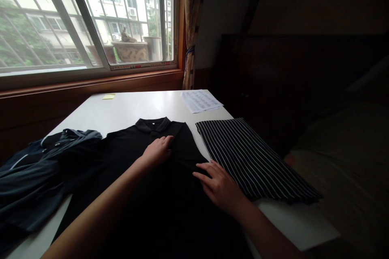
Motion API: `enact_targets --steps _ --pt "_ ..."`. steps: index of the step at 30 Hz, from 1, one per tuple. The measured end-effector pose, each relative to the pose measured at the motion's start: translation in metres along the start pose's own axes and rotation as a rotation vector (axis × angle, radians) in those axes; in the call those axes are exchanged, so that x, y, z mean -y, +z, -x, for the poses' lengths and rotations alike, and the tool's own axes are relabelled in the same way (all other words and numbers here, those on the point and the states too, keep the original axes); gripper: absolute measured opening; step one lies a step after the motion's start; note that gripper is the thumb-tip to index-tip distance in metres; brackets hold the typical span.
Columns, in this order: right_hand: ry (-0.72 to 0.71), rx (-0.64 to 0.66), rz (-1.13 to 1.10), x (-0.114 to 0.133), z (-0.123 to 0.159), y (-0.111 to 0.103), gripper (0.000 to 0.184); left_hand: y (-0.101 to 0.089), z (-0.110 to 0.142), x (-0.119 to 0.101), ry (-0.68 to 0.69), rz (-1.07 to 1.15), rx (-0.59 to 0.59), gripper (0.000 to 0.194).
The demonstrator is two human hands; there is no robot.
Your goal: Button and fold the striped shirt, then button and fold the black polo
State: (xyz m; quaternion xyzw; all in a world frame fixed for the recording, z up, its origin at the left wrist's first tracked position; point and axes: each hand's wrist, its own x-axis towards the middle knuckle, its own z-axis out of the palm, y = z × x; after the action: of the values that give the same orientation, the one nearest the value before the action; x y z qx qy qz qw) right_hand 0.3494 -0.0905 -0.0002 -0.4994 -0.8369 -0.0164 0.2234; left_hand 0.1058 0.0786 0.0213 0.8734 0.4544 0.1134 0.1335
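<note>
A black polo shirt (127, 141) lies spread over the white table, its collar at the far side. On its chest, just below and right of the collar, my left hand (157, 150) has its fingers curled together on the fabric, where a slight crease runs toward the shoulder. My right hand (220, 186) rests on the shirt's right-side sleeve with its fingers spread. Beside that hand lies a black-and-white striped garment (252, 158), laid flat. The shirt's lower part is very dark and hard to make out.
A crumpled dark blue garment (27, 182) covers the table's left side. Printed papers (201, 101) and a yellow sticky note (108, 96) lie at the far end of the white table (136, 103). Beyond stand a barred window (133, 12) and a tied curtain (191, 28).
</note>
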Motion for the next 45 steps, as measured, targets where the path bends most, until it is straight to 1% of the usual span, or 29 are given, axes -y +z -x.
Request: enact_targets --steps 2,4,8,10,13,16,20,24,28,33,45 --pt "-0.002 0.003 -0.003 0.000 0.000 0.000 0.045 0.003 -0.003 -0.007 0.036 -0.073 -0.044 0.060" --pt "-0.001 0.000 -0.004 0.000 0.000 0.000 0.045 0.008 -0.010 -0.016 0.104 -0.111 -0.061 0.056" --pt "0.004 0.002 0.000 0.001 0.000 -0.001 0.045 0.026 -0.032 -0.032 0.301 -0.164 -0.029 0.047" --pt "0.004 0.008 0.002 0.002 -0.001 -0.002 0.045 0.038 -0.043 -0.036 0.334 -0.184 -0.010 0.050" --pt "0.007 0.008 0.003 0.002 0.000 -0.002 0.045 0.054 -0.060 -0.035 0.299 -0.190 -0.008 0.056" --pt "0.012 0.003 0.001 0.003 0.000 -0.002 0.045 0.063 -0.077 -0.028 0.253 -0.195 -0.017 0.059" --pt "0.008 -0.013 -0.008 0.003 -0.001 -0.002 0.045 0.068 -0.098 -0.019 0.200 -0.199 -0.020 0.062" --pt "0.024 -0.026 -0.023 0.003 -0.002 -0.001 0.046 0.070 -0.110 -0.013 0.170 -0.200 -0.027 0.063" --pt "0.028 -0.024 -0.021 0.003 -0.002 0.000 0.038 0.072 -0.113 -0.012 0.163 -0.197 -0.034 0.064" --pt "0.076 -0.022 -0.002 0.005 -0.003 0.002 0.036 0.073 -0.112 -0.011 0.159 -0.192 -0.047 0.064" --pt "0.127 0.073 0.060 0.005 -0.002 0.004 0.045 0.074 -0.111 -0.011 0.160 -0.185 -0.064 0.065"
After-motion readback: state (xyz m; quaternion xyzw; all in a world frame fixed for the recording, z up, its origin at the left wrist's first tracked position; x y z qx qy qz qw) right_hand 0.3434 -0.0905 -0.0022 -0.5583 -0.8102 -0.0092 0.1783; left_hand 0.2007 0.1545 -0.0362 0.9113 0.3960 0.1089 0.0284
